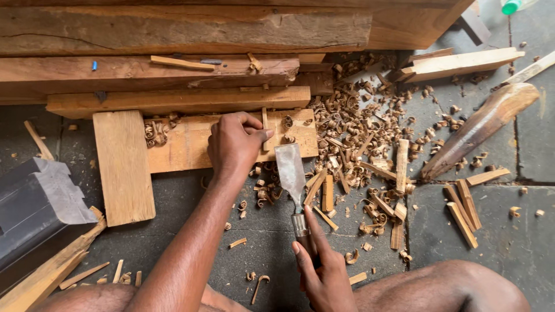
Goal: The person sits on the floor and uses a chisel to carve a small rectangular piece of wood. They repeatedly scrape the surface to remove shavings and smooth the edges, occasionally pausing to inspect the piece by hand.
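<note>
**woodnoob:** Two hands in this shot, what's each one doing?

**chipcarver:** Left hand (234, 144) is curled and pressing down on the small wooden board (191, 141), thumb touching a thin wood strip (265, 130). Right hand (321, 271) has its fingers closed around the handle of a wide flat chisel (291, 173), blade tip at the board's near edge. Curly wood shavings (358, 127) are piled just right of it.

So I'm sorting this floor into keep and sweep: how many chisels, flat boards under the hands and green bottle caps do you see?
Chisel, held by the right hand: 1
Flat boards, the upright plank and the crosswise board that the left hand presses: 2
Green bottle cap: 1
Total: 4
Shavings are too many to count.
</note>
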